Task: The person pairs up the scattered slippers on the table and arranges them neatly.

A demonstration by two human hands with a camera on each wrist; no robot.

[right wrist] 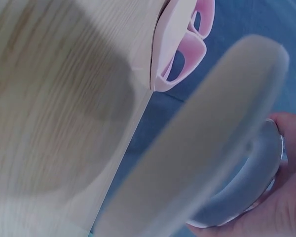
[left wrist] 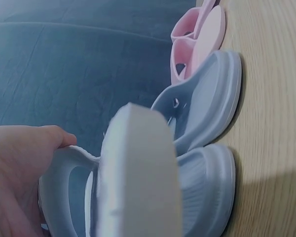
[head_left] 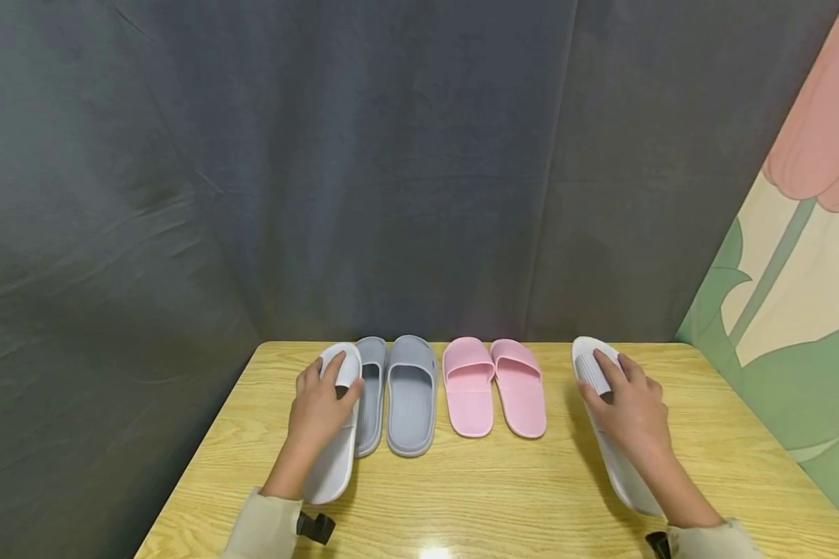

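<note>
My left hand [head_left: 319,419] grips a white slipper [head_left: 332,470] by its ribbed strap at the table's left side, beside the grey pair. Over on the right, my right hand [head_left: 632,415] holds the other white slipper [head_left: 625,475] by its strap; its shadow falls on the wood and it looks raised. Both wrist views show a white sole close up, the left slipper [left wrist: 143,173] and the right slipper [right wrist: 187,148]. The left white slipper partly hides one grey slipper [head_left: 370,411] in the head view. Its mate, another grey slipper [head_left: 411,404], lies alongside, toes toward the back.
Two pink slippers, one left [head_left: 470,404] and one right [head_left: 522,407], lie near the back edge between the grey pair and my right hand. A dark curtain [head_left: 405,171] hangs behind the wooden table [head_left: 475,505]. A flower-painted wall [head_left: 804,334] borders the right side.
</note>
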